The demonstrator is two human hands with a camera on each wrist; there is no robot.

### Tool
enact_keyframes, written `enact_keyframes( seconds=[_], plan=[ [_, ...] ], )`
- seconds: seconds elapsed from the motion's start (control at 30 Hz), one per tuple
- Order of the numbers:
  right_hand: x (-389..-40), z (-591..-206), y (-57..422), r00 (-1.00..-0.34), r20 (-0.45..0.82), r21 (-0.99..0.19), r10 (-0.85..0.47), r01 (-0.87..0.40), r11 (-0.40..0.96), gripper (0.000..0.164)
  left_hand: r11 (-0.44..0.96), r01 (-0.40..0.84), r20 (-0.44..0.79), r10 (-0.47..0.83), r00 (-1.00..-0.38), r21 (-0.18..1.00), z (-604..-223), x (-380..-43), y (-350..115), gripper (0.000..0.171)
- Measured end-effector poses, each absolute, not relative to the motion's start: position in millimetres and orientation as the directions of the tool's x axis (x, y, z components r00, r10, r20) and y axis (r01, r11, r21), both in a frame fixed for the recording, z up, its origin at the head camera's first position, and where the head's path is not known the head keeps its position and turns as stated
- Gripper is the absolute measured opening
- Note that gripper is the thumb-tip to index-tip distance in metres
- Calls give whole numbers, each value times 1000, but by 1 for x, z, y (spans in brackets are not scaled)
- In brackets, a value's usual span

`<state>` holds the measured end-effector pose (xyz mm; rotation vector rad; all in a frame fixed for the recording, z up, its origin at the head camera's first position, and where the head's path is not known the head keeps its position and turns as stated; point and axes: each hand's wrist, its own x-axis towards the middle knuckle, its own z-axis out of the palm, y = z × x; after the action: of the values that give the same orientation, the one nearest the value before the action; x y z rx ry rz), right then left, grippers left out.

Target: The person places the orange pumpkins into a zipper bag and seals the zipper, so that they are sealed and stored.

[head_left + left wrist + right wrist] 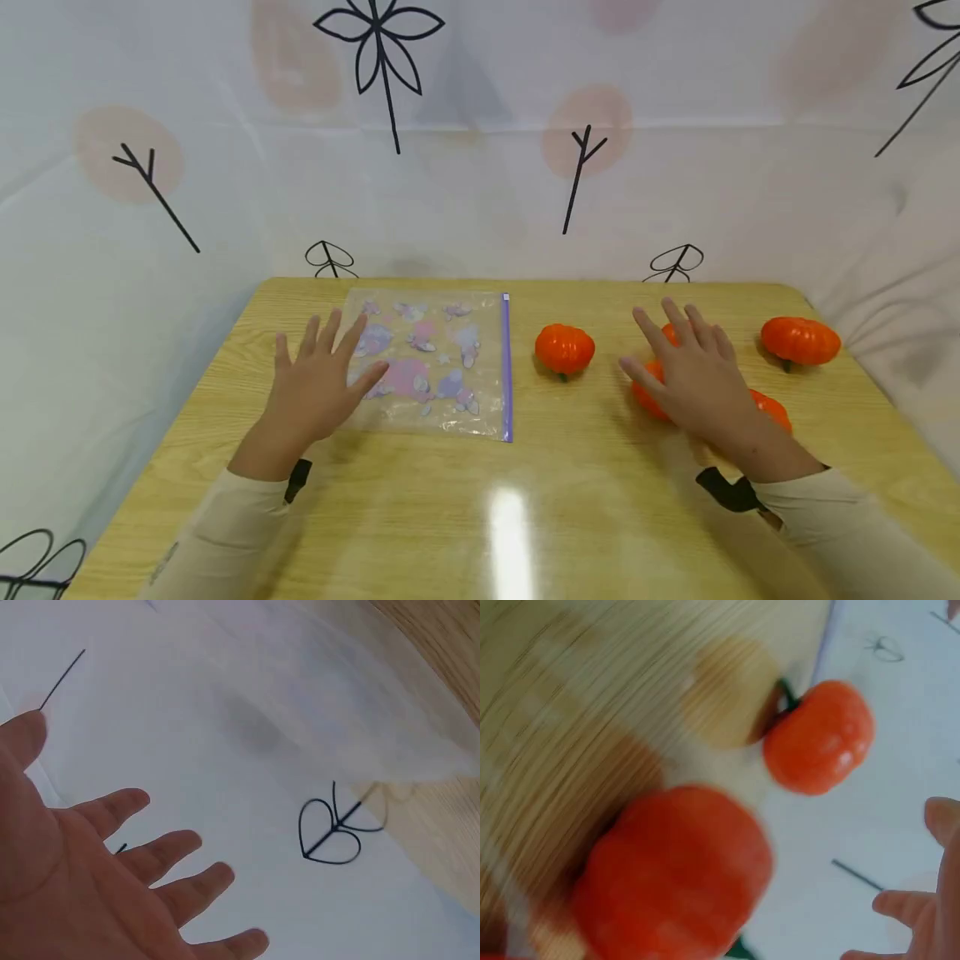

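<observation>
My left hand (311,392) is spread over the left part of a clear zip bag (480,400), which has pastel cartoon prints and a purple edge on its right side. In the left wrist view the fingers (176,859) are apart with nothing between them. My right hand (701,383), also with spread fingers, hovers above several small orange pumpkins and partly hides them. One pumpkin (565,348) sits between the bag and this hand. The right wrist view shows a near pumpkin (675,874) and a farther one (821,739), both apart from the fingertips (900,906).
Another pumpkin (800,341) lies at the far right of the light wood table (420,517). Behind the table hangs a white cloth (480,192) with black plant drawings. A bright reflection shows on the table's front middle.
</observation>
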<state>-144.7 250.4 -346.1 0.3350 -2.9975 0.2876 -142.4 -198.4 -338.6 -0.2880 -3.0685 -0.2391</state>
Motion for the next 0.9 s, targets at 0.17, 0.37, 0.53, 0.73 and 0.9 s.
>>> enact_keyframes(
  seconds=[0.17, 0.37, 0.53, 0.73, 0.9],
  plan=[
    [-141, -344, 228, -945, 231, -300, -230, -294, 908, 66, 931, 324, 157, 299, -941, 170, -348, -145, -169, 64],
    [-145, -351, 198, -938, 278, -442, -208, -317, 839, 57, 899, 392, 135, 372, -918, 196, -363, -143, -125, 54],
    [-152, -362, 183, -945, 247, -479, -214, -311, 821, 59, 883, 418, 85, 410, -908, 211, -374, -142, -101, 53],
    [-160, -374, 178, -944, 218, -456, -247, -322, 830, 64, 870, 430, 11, 441, -898, 242, -384, -141, -95, 53],
    [-163, -386, 180, -933, 186, -437, -308, -359, 825, 66, 861, 443, -53, 469, -881, 250, -390, -139, -97, 56]
  ],
)
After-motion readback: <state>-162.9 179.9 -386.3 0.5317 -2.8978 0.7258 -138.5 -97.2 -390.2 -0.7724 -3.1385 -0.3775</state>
